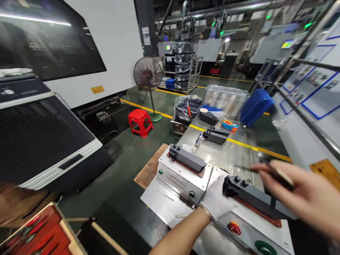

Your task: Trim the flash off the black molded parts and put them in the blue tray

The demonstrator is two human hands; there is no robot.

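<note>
The left hand (216,200), in a white glove, is pressing its grip around the near end of a dark plastic part (255,198) lying on a metal fixture (268,230) on the desk (228,156). The right hand (305,194), blurred, is pinching a slim tool (265,169) above that part. The tool is hovering near the gloved fingers; a slip could nick them or scratch the part. A red button (234,228) is sitting just beside the left wrist, and a careless bump might trip it.

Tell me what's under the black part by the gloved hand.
The black part lies on a reddish pad atop a metal box. The left hand covers its near end.
</note>
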